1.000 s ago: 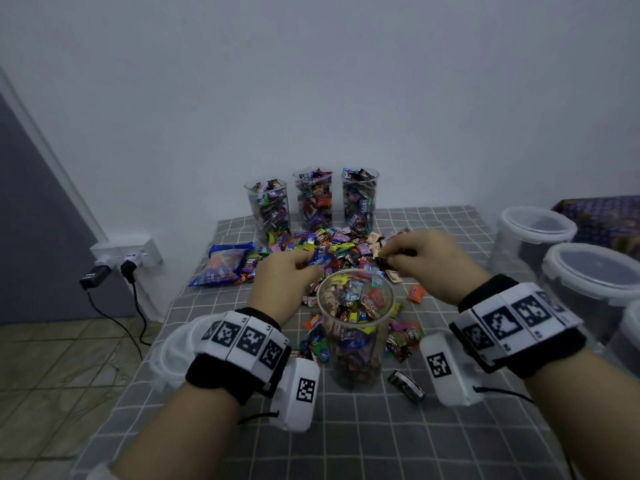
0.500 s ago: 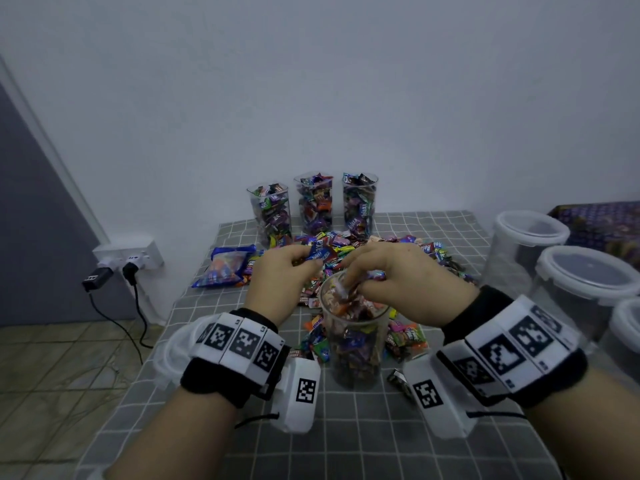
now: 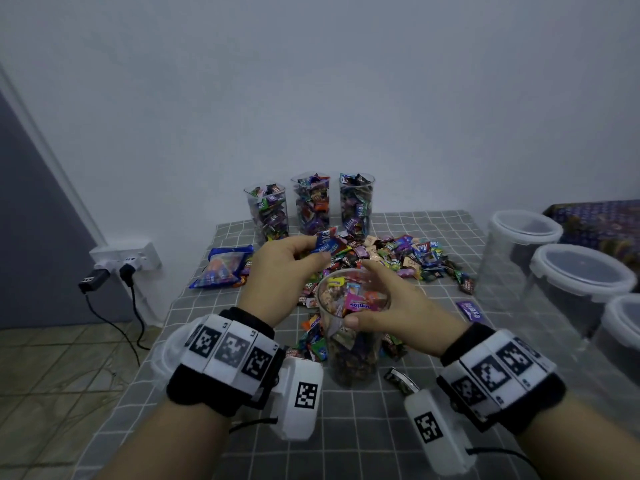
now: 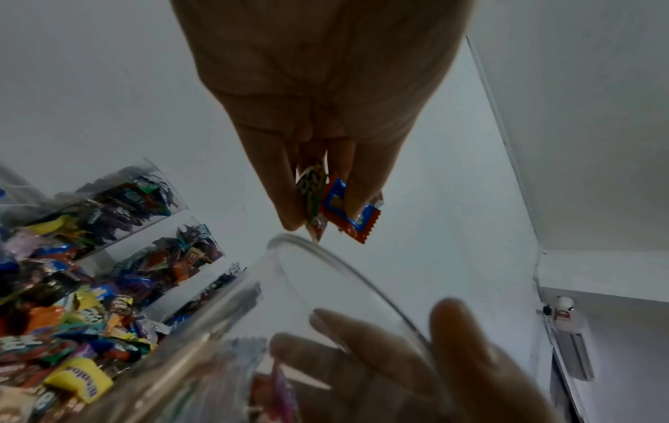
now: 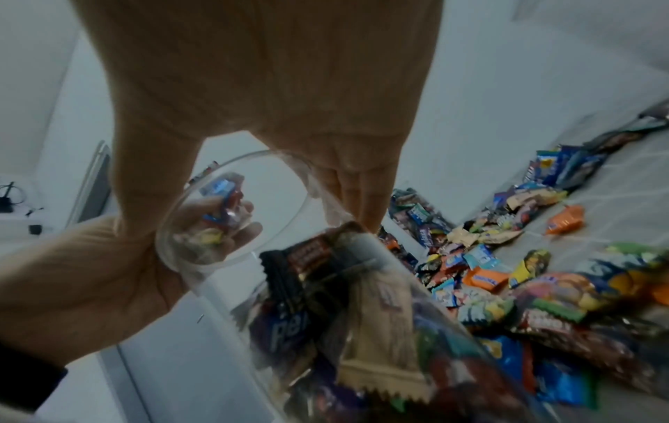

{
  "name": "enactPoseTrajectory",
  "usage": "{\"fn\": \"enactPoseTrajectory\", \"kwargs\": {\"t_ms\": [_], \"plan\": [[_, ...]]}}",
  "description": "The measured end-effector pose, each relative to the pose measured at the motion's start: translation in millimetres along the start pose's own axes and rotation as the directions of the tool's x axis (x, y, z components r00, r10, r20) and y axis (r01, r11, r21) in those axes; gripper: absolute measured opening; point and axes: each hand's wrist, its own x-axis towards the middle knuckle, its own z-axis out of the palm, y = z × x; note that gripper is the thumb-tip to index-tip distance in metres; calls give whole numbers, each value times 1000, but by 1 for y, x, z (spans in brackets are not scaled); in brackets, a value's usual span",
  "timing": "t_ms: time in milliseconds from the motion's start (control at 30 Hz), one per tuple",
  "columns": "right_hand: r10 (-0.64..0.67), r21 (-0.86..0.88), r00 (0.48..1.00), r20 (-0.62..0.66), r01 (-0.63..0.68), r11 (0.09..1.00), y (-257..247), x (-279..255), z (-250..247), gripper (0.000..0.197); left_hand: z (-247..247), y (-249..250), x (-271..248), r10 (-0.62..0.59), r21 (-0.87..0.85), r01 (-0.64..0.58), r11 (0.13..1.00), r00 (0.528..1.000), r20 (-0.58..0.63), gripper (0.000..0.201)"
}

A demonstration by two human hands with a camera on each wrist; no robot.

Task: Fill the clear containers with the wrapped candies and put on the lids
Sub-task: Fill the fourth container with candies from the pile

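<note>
A tall clear container (image 3: 351, 344), mostly full of wrapped candies, stands at the table's middle. My right hand (image 3: 381, 299) grips its rim, thumb on the near side and fingers on the far side (image 5: 365, 200). My left hand (image 3: 311, 252) hovers just behind and left of the rim, pinching a few wrapped candies (image 4: 336, 209), one blue and red (image 3: 329, 242). A loose candy pile (image 3: 398, 258) spreads behind and around the container. Three filled, lidless containers (image 3: 313, 202) stand in a row at the back.
Large lidded tubs (image 3: 581, 271) line the right side. A blue candy bag (image 3: 225, 265) lies at the left. A clear lid (image 3: 162, 355) sits under my left wrist by the table's left edge. A wall socket with plugs (image 3: 124, 261) is lower left.
My right hand has let its candies go into the container and now holds the rim. My left hand has risen from the pile with candies and moved toward the rim.
</note>
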Motion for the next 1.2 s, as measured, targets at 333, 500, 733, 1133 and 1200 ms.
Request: {"fn": "enactPoseTrajectory", "kwargs": {"t_ms": [333,500,733,1133,1200], "plan": [[-12,125,1000,-19,14,992,10,1,0,106,11,5,-10,66,15,-69,997,989,132,19],[-32,96,999,-19,33,995,12,2,0,108,12,3,-12,98,29,-103,994,985,141,23],[-38,83,999,-24,40,996,13,2,0,112,13,7,-14,131,38,-140,989,977,169,32],[-18,113,1000,-5,19,993,15,2,0,102,10,11,-14,144,-42,-140,989,984,110,39],[-1,184,1000,2,1,983,13,5,-4,75,8,8,-12,138,-72,-135,988,990,38,36]]}}
